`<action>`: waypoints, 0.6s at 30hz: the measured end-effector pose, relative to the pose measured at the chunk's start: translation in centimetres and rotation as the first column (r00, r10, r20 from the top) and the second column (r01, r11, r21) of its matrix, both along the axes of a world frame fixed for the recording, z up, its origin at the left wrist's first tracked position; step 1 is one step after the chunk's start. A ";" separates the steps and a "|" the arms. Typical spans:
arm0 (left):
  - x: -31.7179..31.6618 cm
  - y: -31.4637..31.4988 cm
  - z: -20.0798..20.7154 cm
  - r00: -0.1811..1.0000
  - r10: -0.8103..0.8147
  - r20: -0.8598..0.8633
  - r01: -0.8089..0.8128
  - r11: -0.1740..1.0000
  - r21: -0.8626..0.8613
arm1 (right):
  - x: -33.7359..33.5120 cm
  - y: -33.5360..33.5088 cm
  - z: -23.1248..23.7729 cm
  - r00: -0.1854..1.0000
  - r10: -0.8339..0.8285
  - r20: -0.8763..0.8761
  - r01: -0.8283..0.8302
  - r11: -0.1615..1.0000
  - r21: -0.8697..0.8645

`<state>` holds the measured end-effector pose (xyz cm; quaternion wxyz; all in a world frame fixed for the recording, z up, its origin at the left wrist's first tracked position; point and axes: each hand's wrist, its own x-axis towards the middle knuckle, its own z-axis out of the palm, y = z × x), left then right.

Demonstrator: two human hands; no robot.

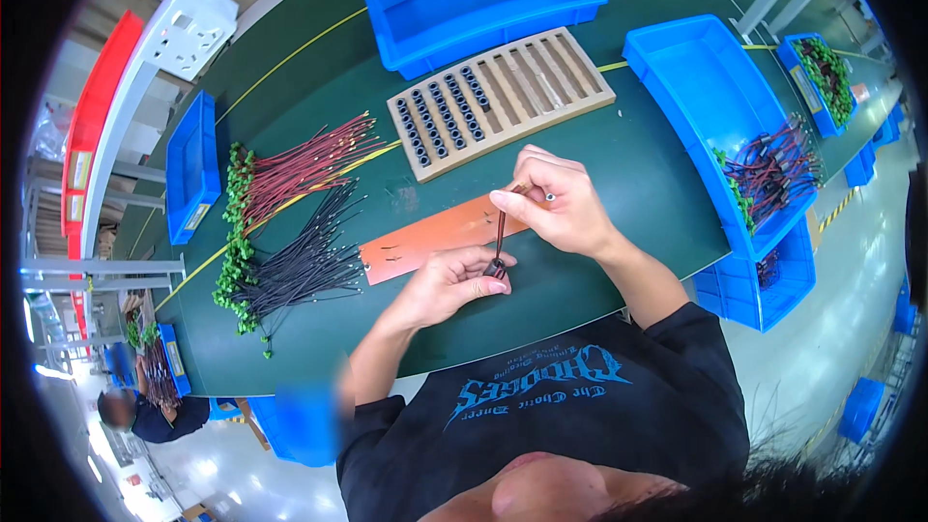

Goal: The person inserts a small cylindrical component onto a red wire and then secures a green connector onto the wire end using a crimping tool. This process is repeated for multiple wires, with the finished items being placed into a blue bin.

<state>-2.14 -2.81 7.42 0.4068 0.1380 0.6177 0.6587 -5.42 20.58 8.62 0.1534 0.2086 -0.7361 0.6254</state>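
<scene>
My left hand (440,287) pinches a small black ring-shaped core (496,269) between thumb and fingers, over the near edge of an orange board (420,240). Above it, my right hand (565,208) is closed on a thin dark red wire (501,230), which runs down to the core. Whether the wire goes through the core or only meets it, I cannot tell. To the left lie a bundle of red wires (314,159) and a bundle of black wires (304,256), their green connectors (235,261) in a row at the far left end.
Beyond the board lies a slotted tray (556,72) partly filled with black cores (454,108). Blue bins stand behind it (483,5), at the left (193,169) and at the right (677,58); the right one holds finished-looking wire assemblies (773,169). Another person (159,416) sits at far left.
</scene>
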 end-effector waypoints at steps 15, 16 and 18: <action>1.5 1.7 -4.8 0.993 0.116 0.035 -0.120 0.979 0.167 | -0.4 0.7 -5.4 0.906 0.161 0.391 -0.045 0.957 -0.288; 1.4 1.7 -5.1 0.990 0.133 0.047 -0.139 0.972 0.187 | -0.4 0.7 -5.3 0.908 0.179 0.378 -0.097 0.969 -0.226; 1.3 1.6 -5.4 0.987 0.147 0.062 -0.157 0.966 0.206 | -0.4 0.9 -5.2 0.908 0.218 0.357 -0.196 0.976 -0.098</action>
